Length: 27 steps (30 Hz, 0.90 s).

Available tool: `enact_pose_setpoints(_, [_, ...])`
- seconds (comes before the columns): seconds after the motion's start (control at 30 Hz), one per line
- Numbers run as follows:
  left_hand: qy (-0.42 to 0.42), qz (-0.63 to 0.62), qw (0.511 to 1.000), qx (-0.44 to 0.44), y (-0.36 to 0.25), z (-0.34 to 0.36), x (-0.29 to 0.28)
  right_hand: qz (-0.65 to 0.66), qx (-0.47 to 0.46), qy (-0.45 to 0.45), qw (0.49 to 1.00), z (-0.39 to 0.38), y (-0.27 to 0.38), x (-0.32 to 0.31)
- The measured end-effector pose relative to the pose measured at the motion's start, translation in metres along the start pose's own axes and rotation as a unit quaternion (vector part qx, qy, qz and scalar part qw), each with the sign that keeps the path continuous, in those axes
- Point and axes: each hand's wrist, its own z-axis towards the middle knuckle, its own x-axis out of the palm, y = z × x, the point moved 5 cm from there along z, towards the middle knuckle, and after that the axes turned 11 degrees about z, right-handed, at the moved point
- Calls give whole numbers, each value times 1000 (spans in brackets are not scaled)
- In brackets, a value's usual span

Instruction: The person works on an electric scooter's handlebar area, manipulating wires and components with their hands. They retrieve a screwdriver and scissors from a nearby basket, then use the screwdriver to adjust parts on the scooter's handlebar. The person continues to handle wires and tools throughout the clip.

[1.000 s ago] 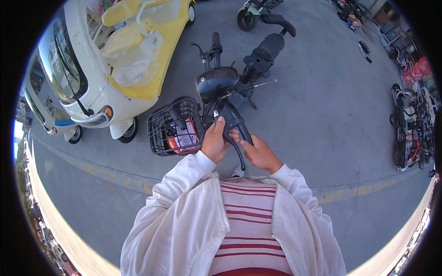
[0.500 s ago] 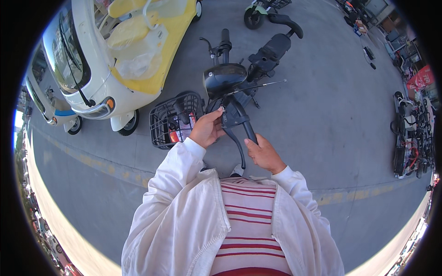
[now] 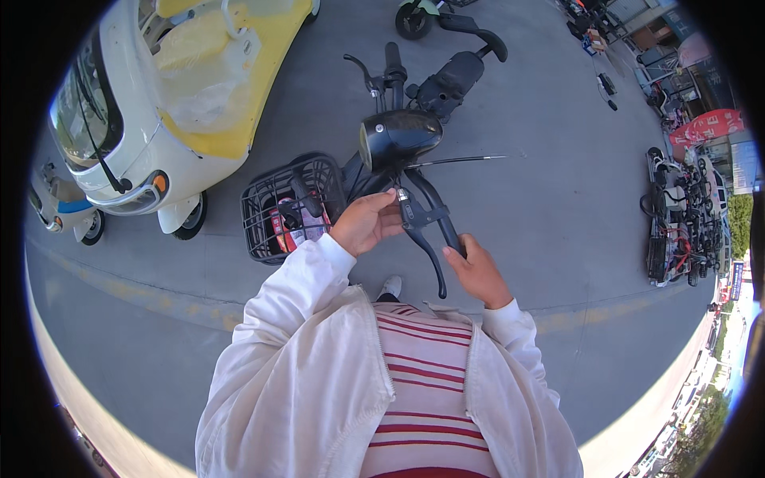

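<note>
Head: right hand (image 3: 482, 275) curled at handlebar grip (image 3: 449, 230)

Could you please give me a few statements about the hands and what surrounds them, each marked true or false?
1. The right hand is on the grip. True.
2. The left hand is inside the basket. False: it is outside it, its thumb by the base of the brake lever.
3. A package lies in the basket. True.
4. The headlight is white. False: its casing is black.
5. The yellow-and-white vehicle stands to the person's right. False: it stands to the left.
6. The jacket is unzipped over a striped shirt. True.
</note>
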Motion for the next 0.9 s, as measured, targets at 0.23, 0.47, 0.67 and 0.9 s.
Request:
enact_pose_setpoints(0.23, [56, -26, 997, -36, 2, 3, -24, -87, -149, -163, 971, 17, 115, 38])
enact_pose_setpoints(0.47, [111, -26, 992, -57, -5, 9, -31, -206, -171, -265, 926, 41, 122, 80])
enact_pose_setpoints(0.67, [129, -18, 988, -80, -8, 15, -31, -276, -120, -319, 899, 48, 116, 94])
enact_pose_setpoints(0.9, [129, -2, 989, -70, -7, 21, -37, -313, -115, -341, 879, 51, 116, 101])
